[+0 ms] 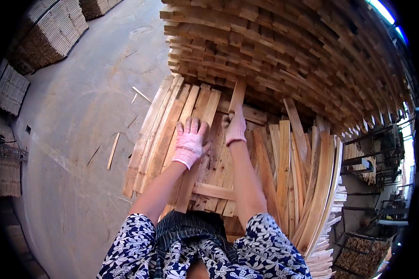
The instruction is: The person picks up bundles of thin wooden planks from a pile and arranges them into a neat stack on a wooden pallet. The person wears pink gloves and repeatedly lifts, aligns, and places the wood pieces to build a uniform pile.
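My left hand [190, 143], in a pink knit glove with soiled fingertips, lies flat with fingers spread on a row of wooden planks [172, 114]. These planks lie side by side, running away from me. To its right, my right hand [236, 128], gloved alike, is closed around the near end of a wooden board [238, 94]. That board points away from me toward the tall lumber stack [246, 46]; its far end is hidden in shadow there. Between my hands, a lower layer of boards [215, 160] shows, with a crosspiece [214, 191] over it near me.
Loose boards [284, 172] lie at uneven angles right of my right arm. The tall stack rises directly ahead, its board ends jutting out. Wood scraps [113, 150] lie on the concrete floor [79, 116] at left. More lumber stacks [56, 32] stand far left; metal racks [372, 186] stand at right.
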